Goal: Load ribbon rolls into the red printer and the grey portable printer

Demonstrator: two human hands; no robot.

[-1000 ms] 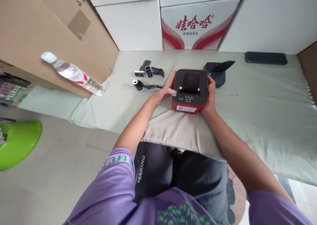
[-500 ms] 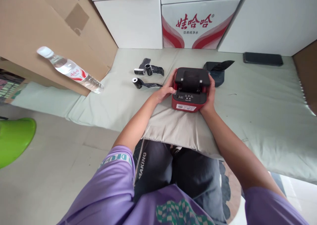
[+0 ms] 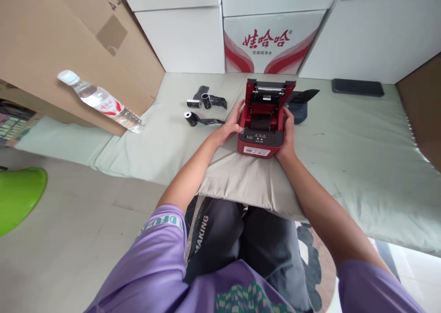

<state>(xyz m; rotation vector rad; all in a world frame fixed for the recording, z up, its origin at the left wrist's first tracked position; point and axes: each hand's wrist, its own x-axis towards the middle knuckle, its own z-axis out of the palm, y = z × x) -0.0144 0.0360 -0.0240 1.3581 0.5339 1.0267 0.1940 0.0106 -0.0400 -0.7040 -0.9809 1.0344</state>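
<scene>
Holds the red-and-black printer [image 3: 257, 144] at the near side of the cloth-covered surface [image 3: 361, 157], with the left hand [image 3: 231, 125] curved around its left side and the right hand [image 3: 288, 131] around its right. Seems to be at the opening step, with the lid [image 3: 268, 95] raised at the far end. Probably calls next for bracing the base with one hand and freeing the other. Farther off, shows black rolls [image 3: 206, 101] to the left, a partly hidden dark device [image 3: 301, 113] and a phone [image 3: 357, 87] to the right.
</scene>
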